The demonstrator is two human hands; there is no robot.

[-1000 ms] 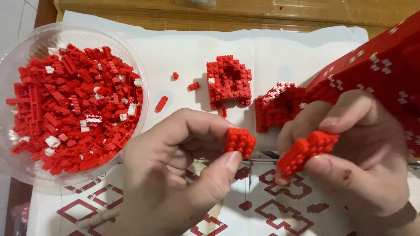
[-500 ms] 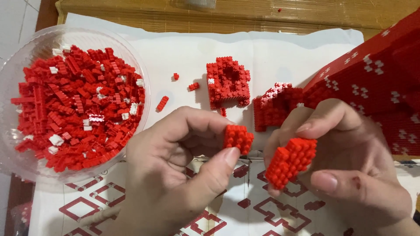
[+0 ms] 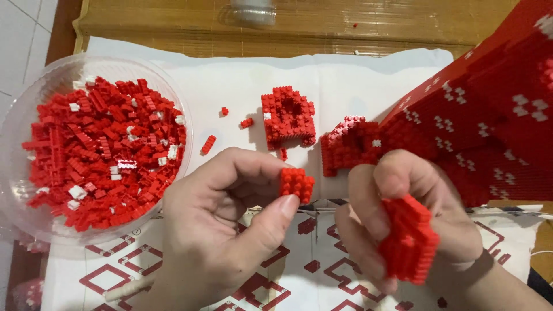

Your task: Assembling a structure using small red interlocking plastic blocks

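Left hand (image 3: 224, 230) pinches a small brick cluster (image 3: 296, 184), right hand (image 3: 403, 230) grips a blurred, seemingly larger brick chunk (image 3: 410, 242); squeezing could snap pieces off.

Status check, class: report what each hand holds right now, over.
Left hand pinches small red brick cluster. Right hand grips larger red brick chunk. Nothing between them.

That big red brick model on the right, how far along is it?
Done: the tall red-and-white brick model stands largely built. In hand: left hand pinches a small red block cluster; right hand holds a larger red chunk. Left: a clear bowl full of loose bricks.
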